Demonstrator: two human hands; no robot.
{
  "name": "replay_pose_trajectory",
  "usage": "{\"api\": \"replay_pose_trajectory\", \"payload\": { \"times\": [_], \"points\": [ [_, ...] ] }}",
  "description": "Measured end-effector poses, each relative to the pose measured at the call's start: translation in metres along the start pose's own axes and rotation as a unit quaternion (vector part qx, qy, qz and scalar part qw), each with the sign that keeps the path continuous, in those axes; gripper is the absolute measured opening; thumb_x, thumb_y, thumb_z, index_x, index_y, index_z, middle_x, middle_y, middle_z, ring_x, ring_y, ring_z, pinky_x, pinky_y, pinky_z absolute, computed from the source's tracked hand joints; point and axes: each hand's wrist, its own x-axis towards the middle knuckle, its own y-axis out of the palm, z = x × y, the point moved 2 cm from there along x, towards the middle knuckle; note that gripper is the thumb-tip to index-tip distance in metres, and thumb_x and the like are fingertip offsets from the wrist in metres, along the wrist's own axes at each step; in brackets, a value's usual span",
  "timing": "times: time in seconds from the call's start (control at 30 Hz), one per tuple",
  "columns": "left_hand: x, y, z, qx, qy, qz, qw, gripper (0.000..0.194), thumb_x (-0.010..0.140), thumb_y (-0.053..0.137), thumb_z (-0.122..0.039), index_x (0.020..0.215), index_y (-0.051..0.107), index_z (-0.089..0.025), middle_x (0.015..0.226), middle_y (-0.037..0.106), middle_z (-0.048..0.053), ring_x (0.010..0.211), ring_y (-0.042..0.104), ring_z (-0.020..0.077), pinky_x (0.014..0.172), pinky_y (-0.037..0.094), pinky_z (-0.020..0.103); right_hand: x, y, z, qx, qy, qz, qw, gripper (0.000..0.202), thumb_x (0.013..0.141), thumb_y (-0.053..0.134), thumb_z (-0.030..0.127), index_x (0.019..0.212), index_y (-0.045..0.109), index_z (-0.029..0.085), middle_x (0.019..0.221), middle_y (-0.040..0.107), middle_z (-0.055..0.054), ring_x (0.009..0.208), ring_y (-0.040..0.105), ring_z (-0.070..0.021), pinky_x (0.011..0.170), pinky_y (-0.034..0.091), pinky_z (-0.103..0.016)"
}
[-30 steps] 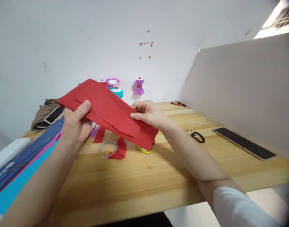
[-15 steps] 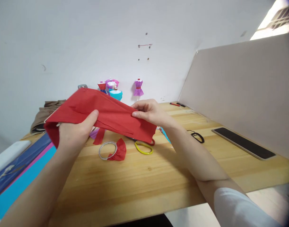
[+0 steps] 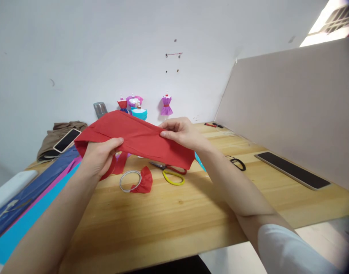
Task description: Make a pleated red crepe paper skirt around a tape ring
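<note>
A folded sheet of red material, crepe paper or cloth (image 3: pixel 137 133), hangs stretched above the table between both hands. My left hand (image 3: pixel 101 154) grips its lower left part, thumb on top and the other fingers partly hidden behind it. At the upper right edge my right hand (image 3: pixel 180 133) pinches it between thumb and fingers. Below the sheet lie scissors (image 3: pixel 173 178) with one yellow and one red handle loop, their blades partly showing. Left of them sits a tape roll (image 3: pixel 121 181), touching a gathered red piece (image 3: pixel 146 180). Red and purple scraps show under my left hand.
Small dress forms in coloured outfits (image 3: pixel 166 105) stand along the wall. On the left are blue, pink and cyan sheets (image 3: pixel 43 201), a phone (image 3: pixel 67 140), brown cloth (image 3: pixel 56 133) and a white box (image 3: pixel 13 190). A black cord loop (image 3: pixel 238 164) and a dark flat slab (image 3: pixel 291 169) lie right.
My left hand has shifted right and slightly down, drawing the sheet's left end inward. The phone and the scissors' blades now show. My right hand has stayed nearly in place.
</note>
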Motion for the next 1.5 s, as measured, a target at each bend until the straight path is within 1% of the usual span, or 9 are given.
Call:
{"api": "replay_pose_trajectory", "payload": {
  "times": [0.27, 0.43, 0.87, 1.0, 1.13, 1.2, 1.3, 1.33, 1.5],
  "points": [
    [-0.010, 0.003, 0.018, -0.077, -0.066, 0.034, 0.994, 0.046, 0.061, 0.090, -0.036, 0.099, 0.071, -0.020, 0.096, 0.076, 0.003, 0.098, 0.072, 0.0251, 0.074, 0.061, 0.031, 0.002, 0.001, -0.006, -0.017, 0.000, 0.008, 1.000, 0.018, 0.078, 0.064, 0.030, 0.086, 0.071, 0.015, 0.083, 0.071, -0.003, 0.074, 0.063, -0.0161, 0.065, 0.049, -0.028],
    [-0.008, 0.003, 0.020, -0.085, -0.099, 0.064, 0.989, 0.056, 0.057, 0.089, -0.056, 0.095, 0.071, -0.020, 0.085, 0.077, 0.006, 0.084, 0.075, 0.0285, 0.057, 0.062, 0.032, 0.002, -0.004, -0.005, -0.076, -0.014, 0.001, 0.997, 0.015, 0.079, 0.061, 0.026, 0.082, 0.070, 0.014, 0.075, 0.066, -0.002, 0.068, 0.058, -0.0136, 0.062, 0.044, -0.026],
    [-0.009, 0.008, 0.025, -0.064, -0.216, -0.010, 0.974, 0.011, 0.073, 0.075, -0.007, 0.081, 0.072, -0.014, 0.077, 0.074, 0.002, 0.060, 0.067, 0.0122, 0.044, 0.056, 0.017, 0.004, -0.009, -0.013, -0.070, 0.004, 0.022, 0.997, 0.021, 0.081, 0.062, 0.030, 0.087, 0.072, 0.013, 0.078, 0.069, -0.003, 0.072, 0.061, -0.0140, 0.067, 0.047, -0.027],
    [-0.006, 0.006, 0.015, -0.064, -0.222, -0.036, 0.972, 0.009, 0.077, 0.072, -0.005, 0.080, 0.073, -0.014, 0.077, 0.074, 0.003, 0.062, 0.069, 0.0130, 0.046, 0.060, 0.019, 0.006, -0.029, -0.021, -0.046, 0.025, -0.082, 0.995, 0.023, 0.078, 0.067, 0.032, 0.091, 0.072, 0.014, 0.088, 0.073, -0.005, 0.080, 0.067, -0.0163, 0.075, 0.052, -0.030],
    [-0.003, -0.001, 0.002, -0.074, -0.194, -0.074, 0.975, 0.009, 0.080, 0.069, -0.004, 0.082, 0.074, -0.011, 0.078, 0.074, 0.002, 0.064, 0.069, 0.0125, 0.050, 0.063, 0.019, 0.003, -0.063, -0.045, -0.067, 0.133, -0.167, 0.975, 0.019, 0.076, 0.063, 0.022, 0.092, 0.068, 0.013, 0.079, 0.071, -0.005, 0.062, 0.065, -0.0132, 0.059, 0.049, -0.025],
    [-0.003, -0.005, -0.004, -0.076, -0.166, -0.085, 0.979, 0.010, 0.079, 0.070, -0.005, 0.086, 0.074, -0.010, 0.083, 0.075, 0.002, 0.069, 0.070, 0.0132, 0.054, 0.065, 0.022, -0.001, -0.073, -0.060, -0.112, 0.211, -0.076, 0.968, 0.015, 0.077, 0.060, 0.021, 0.087, 0.067, 0.013, 0.072, 0.069, -0.005, 0.060, 0.064, -0.0139, 0.056, 0.047, -0.024],
    [-0.002, -0.009, -0.011, -0.082, -0.117, -0.094, 0.985, 0.013, 0.075, 0.077, -0.008, 0.087, 0.073, -0.012, 0.084, 0.075, 0.000, 0.072, 0.070, 0.0134, 0.056, 0.067, 0.024, -0.016, -0.061, -0.078, -0.203, 0.271, 0.241, 0.909, 0.014, 0.078, 0.060, 0.022, 0.083, 0.068, 0.012, 0.071, 0.070, -0.006, 0.063, 0.065, -0.0164, 0.060, 0.048, -0.026],
    [-0.002, -0.010, -0.012, -0.090, -0.104, -0.100, 0.985, 0.015, 0.071, 0.080, -0.008, 0.084, 0.073, -0.013, 0.082, 0.075, -0.002, 0.070, 0.070, 0.0128, 0.054, 0.066, 0.022, -0.023, -0.052, -0.080, -0.210, 0.268, 0.293, 0.893, 0.014, 0.073, 0.065, 0.021, 0.082, 0.070, 0.012, 0.073, 0.071, -0.006, 0.066, 0.066, -0.0182, 0.062, 0.048, -0.027],
    [0.000, -0.010, -0.006, -0.106, -0.124, -0.108, 0.981, 0.021, 0.066, 0.085, -0.012, 0.083, 0.072, -0.014, 0.081, 0.074, -0.001, 0.068, 0.070, 0.0121, 0.058, 0.064, 0.019, -0.050, 0.001, -0.082, -0.312, 0.206, 0.350, 0.859, 0.072, 0.066, 0.075, 0.020, 0.136, 0.060, 0.020, 0.118, 0.071, -0.012, 0.104, 0.067, -0.0288, 0.080, 0.048, -0.031]
  ]
}}
